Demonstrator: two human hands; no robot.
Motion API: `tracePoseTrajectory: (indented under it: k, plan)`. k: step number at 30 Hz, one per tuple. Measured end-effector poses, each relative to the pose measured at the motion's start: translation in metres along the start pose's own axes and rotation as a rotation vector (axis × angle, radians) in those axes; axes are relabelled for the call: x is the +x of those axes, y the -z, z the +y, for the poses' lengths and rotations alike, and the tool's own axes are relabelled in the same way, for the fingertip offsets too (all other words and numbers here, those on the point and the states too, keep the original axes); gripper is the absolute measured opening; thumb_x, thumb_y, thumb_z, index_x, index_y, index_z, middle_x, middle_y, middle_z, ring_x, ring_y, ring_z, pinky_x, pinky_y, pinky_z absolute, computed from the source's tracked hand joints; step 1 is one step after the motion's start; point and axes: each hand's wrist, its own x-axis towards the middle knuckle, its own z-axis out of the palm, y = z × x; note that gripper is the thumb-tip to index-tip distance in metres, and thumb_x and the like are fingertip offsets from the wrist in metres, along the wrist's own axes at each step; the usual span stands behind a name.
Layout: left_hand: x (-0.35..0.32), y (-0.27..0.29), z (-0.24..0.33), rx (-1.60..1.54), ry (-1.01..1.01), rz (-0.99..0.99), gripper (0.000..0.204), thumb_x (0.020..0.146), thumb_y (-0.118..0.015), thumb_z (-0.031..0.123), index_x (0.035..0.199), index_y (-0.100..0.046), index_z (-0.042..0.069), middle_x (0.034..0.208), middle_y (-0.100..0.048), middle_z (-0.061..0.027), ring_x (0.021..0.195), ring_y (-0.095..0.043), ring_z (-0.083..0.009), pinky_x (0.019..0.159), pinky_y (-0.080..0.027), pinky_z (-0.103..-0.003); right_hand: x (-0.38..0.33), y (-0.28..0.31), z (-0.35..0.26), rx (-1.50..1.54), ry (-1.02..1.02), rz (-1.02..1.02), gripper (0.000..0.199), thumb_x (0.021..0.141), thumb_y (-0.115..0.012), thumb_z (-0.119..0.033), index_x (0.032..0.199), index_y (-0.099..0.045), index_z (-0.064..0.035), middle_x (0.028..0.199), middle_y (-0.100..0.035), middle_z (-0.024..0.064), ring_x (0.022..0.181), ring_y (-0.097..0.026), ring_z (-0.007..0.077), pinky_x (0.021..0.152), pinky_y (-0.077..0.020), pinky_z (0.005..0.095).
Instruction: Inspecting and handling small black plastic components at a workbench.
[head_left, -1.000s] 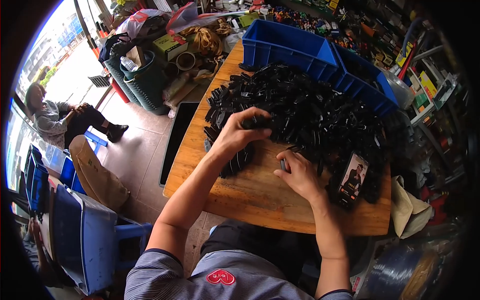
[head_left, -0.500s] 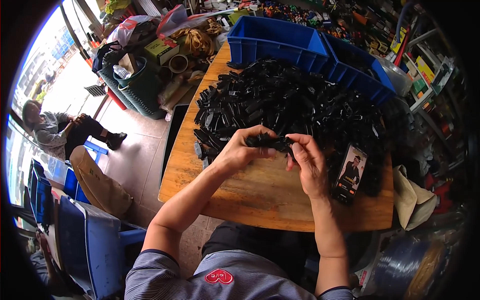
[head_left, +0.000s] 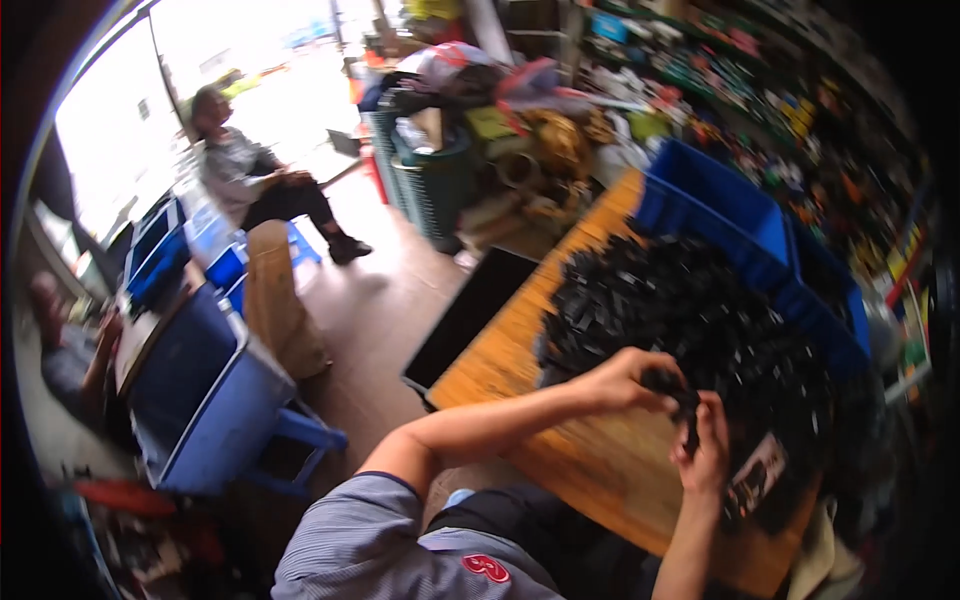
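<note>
Over the near part of the wooden table (head_left: 600, 450), my left hand (head_left: 628, 383) is closed around a small black plastic piece (head_left: 664, 384). My right hand (head_left: 708, 452) meets it from the right, its fingers pinched on a slim black piece (head_left: 692, 436). The two pieces are close together between my hands; blur hides whether they are joined. Just beyond my hands spreads a large heap of similar black plastic pieces (head_left: 660, 300). A phone with a lit screen (head_left: 757, 474) lies to the right of my right hand.
Two blue plastic bins (head_left: 715, 205) stand behind the heap. A black open box (head_left: 470, 320) sits against the table's left edge. Farther left are a blue tub (head_left: 215, 400), a blue stool (head_left: 300, 440), a seated person (head_left: 245, 175) and another person (head_left: 75, 350). A green basket (head_left: 425, 190) holds items.
The view has swung left, so the table and my hands appear farther right and lower, and the picture is blurred. Both hands still hold the black pieces close together.
</note>
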Motion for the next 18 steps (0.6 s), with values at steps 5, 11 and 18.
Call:
tracePoseTrajectory:
  k: [5, 11, 18]
  plan:
    - [0.003, -0.011, -0.009, 0.043, -0.206, -0.037, 0.027, 0.070, -0.071, 0.013, 0.092, -0.062, 0.000, 0.076, -0.063, -0.0073, 0.072, -0.058, -0.0108, 0.063, -0.045, -0.028, -0.002, 0.015, 0.016, 0.092, 0.013, -0.030, 0.029, 0.090, -0.053, -0.038, 0.106, -0.049, -0.0144, 0.059, -0.042, -0.0022, 0.040, -0.039, 0.0071, 0.036, -0.0350, 0.0203]
    - [0.000, -0.005, -0.008, 0.058, -0.184, 0.004, 0.027, 0.069, -0.071, 0.013, 0.089, -0.061, -0.002, 0.071, -0.062, -0.0072, 0.067, -0.058, -0.0106, 0.062, -0.045, -0.028, 0.005, 0.011, 0.021, 0.059, 0.000, -0.072, 0.033, 0.090, -0.052, -0.042, 0.106, -0.049, -0.0127, 0.059, -0.044, -0.0019, 0.042, -0.041, 0.0082, 0.045, -0.0421, 0.0247]
    - [0.005, -0.024, -0.001, -0.374, 0.090, -0.029, 0.024, 0.075, -0.071, 0.022, 0.083, -0.062, 0.002, 0.063, -0.056, -0.0020, 0.052, -0.052, -0.0095, 0.047, -0.042, -0.023, 0.002, -0.006, 0.003, -0.070, 0.309, -0.061, 0.043, 0.090, -0.053, -0.037, 0.117, -0.046, -0.0044, 0.107, -0.050, 0.0040, 0.099, -0.049, 0.0148, 0.085, -0.0399, 0.0290]
